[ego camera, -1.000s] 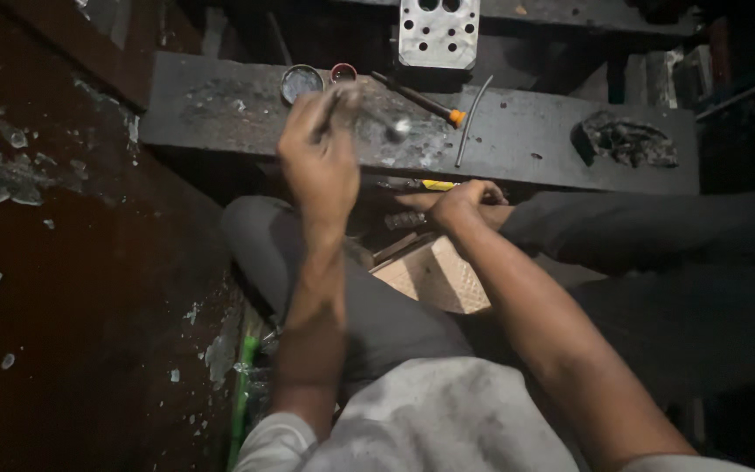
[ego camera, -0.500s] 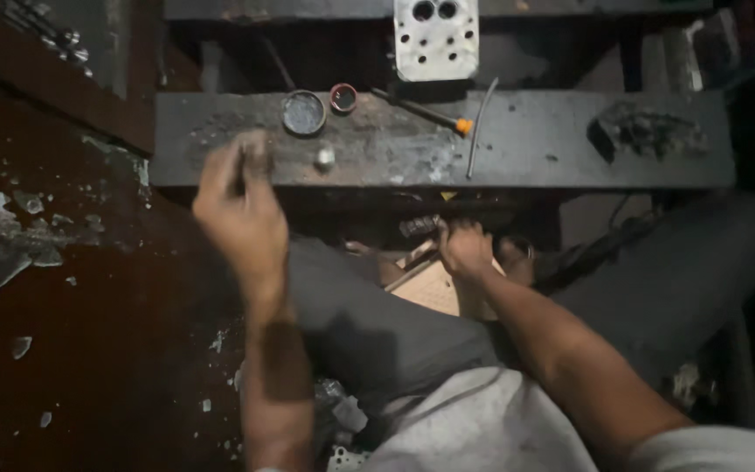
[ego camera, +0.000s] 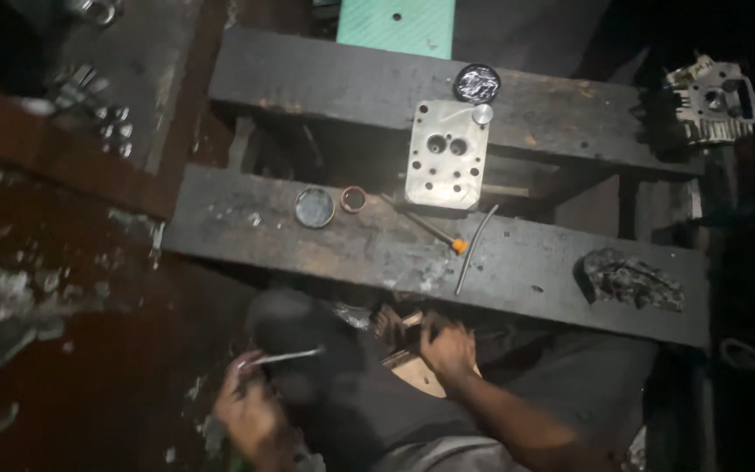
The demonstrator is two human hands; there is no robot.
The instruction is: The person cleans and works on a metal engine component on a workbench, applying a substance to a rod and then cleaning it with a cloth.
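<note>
My left hand [ego camera: 248,411] is low at the left beside my knee, closed around a thin metal rod [ego camera: 286,357] that points right. My right hand [ego camera: 446,348] is under the front edge of the dark wooden bench [ego camera: 535,271], fingers curled over small parts near a pale wooden block [ego camera: 421,374]; what it grips is too dark to tell. On the bench lie a round metal lid [ego camera: 315,208], a small reddish ring [ego camera: 354,199], a thin tool with an orange tip [ego camera: 430,229] and a bent rod [ego camera: 475,249].
A pale metal cylinder head [ego camera: 447,153] spans the gap between the two bench planks. A shiny round dish [ego camera: 477,84] sits on the rear plank. A greasy lump [ego camera: 631,280] lies at right, a finned engine part [ego camera: 711,100] at far right. Stained dark floor at left.
My left hand dropped from the bench top down to my knee with the thin rod in it. The view tilted up, showing more of the bench. My right hand stayed under the bench edge.
</note>
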